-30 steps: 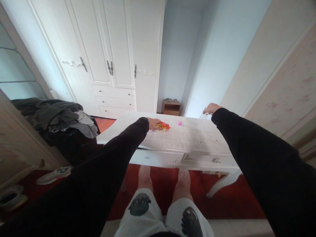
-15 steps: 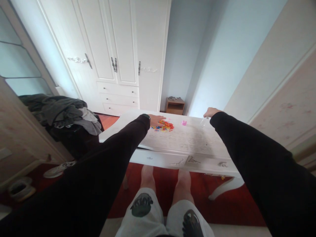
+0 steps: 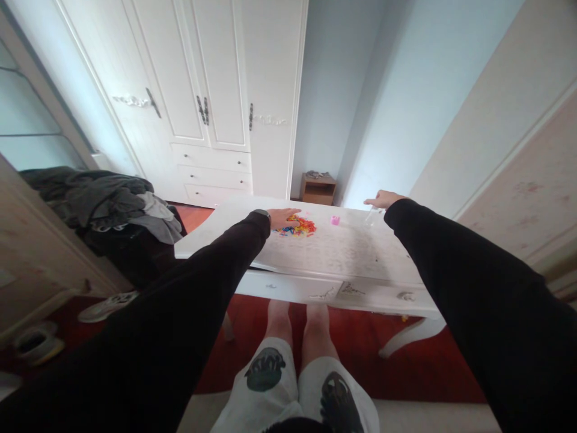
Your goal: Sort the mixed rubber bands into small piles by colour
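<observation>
A loose pile of small, brightly coloured pieces (image 3: 303,226), mostly red, orange, yellow and blue, lies on a white table (image 3: 311,258). My left hand (image 3: 283,218) reaches over the pile's left side with its fingers spread; I see nothing held in it. My right hand (image 3: 386,199) is above a clear, see-through container (image 3: 372,217), with the index finger stretched out to the left. The container stands on the table at the right, partly behind the hand, and its contents are too small to make out. Between the hands sits a small pink object (image 3: 335,221).
Behind the table rise a white wardrobe (image 3: 225,72) and a small brown cabinet (image 3: 318,190). Dark and grey clothes (image 3: 99,201) are heaped at the left. Shoes (image 3: 106,307) lie on the red floor. Drawers (image 3: 288,285) form the table's near edge.
My right hand's index finger has stretched out to the left above the clear container. The fingers of my left hand have lifted slightly over the pile. The view has shifted a little.
</observation>
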Available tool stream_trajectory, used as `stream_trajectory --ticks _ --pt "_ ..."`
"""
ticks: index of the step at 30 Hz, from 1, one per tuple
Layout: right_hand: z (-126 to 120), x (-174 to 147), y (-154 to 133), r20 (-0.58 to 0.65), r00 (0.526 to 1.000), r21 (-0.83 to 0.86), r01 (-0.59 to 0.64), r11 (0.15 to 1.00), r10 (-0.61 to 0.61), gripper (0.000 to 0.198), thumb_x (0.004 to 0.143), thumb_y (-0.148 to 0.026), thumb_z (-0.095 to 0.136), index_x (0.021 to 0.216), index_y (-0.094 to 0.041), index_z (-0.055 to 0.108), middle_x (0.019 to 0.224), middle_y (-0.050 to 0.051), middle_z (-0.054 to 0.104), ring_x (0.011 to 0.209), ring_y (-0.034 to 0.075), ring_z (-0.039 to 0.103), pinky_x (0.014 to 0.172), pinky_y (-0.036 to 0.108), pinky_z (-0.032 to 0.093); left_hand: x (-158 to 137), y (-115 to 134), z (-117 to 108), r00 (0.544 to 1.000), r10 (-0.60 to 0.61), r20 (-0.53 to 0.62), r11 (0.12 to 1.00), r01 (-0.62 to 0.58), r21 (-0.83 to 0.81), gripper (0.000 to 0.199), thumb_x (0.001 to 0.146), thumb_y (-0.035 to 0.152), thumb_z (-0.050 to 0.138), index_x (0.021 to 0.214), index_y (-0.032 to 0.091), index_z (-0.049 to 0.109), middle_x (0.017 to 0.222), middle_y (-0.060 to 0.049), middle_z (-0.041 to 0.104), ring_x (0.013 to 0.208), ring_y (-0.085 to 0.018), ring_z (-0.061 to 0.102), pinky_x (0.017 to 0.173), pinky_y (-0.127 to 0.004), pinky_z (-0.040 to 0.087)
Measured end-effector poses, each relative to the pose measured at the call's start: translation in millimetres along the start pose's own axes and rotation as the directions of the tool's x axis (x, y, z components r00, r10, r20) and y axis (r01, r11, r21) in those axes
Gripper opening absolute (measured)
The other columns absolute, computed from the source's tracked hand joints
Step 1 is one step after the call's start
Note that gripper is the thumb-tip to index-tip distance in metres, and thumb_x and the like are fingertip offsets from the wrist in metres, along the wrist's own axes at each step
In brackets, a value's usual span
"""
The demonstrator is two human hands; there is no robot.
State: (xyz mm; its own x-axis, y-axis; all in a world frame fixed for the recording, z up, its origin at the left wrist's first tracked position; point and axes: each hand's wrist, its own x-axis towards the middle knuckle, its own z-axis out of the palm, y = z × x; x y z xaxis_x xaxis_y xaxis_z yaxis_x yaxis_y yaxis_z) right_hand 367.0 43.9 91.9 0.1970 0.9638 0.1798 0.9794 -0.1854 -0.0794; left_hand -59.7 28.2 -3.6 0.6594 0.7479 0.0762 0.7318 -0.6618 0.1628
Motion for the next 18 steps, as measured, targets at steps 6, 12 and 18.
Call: stream_trajectory --ticks 6,12,18 --pt "-18.1 -12.4 -16.6 -0.168 0.986 -0.019 -0.020 1.000 0.017 0.073 0.095 -0.071 0.034 0.139 -0.018 0.059 0.156 0.023 0.048 0.143 0.047 0.041 0.113 0.073 0.030 6.1 -4.6 5.9 0.994 -0.011 -0.107 0.997 0.002 -0.082 0.059 0.098 0.056 0.042 0.144 0.022 0.054 0.156 -0.011 0.055 0.144 -0.025 0.050 0.117 -0.031 0.035" --pt "-29.0 -18.5 -38.5 -0.280 0.939 -0.124 0.168 0.978 -0.197 0.070 0.101 -0.064 0.032 0.148 -0.015 0.052 0.170 0.020 0.029 0.157 0.047 0.014 0.115 0.079 0.018 22.5 -3.8 16.7 0.979 -0.033 -0.201 0.981 -0.007 -0.194 0.038 0.091 0.050 0.059 0.110 0.020 0.070 0.116 -0.011 0.074 0.115 -0.024 0.065 0.101 -0.028 0.044" --pt "-29.0 -38.3 -73.6 -0.414 0.763 -0.217 0.447 0.868 -0.496 0.055 0.101 -0.050 0.042 0.144 -0.017 0.055 0.168 0.017 0.035 0.158 0.043 0.016 0.117 0.073 0.023 28.3 -4.4 16.9 0.931 -0.180 -0.317 0.940 0.068 -0.334 0.031 0.081 0.043 0.070 0.096 0.016 0.071 0.090 -0.008 0.073 0.089 -0.024 0.065 0.086 -0.032 0.049"
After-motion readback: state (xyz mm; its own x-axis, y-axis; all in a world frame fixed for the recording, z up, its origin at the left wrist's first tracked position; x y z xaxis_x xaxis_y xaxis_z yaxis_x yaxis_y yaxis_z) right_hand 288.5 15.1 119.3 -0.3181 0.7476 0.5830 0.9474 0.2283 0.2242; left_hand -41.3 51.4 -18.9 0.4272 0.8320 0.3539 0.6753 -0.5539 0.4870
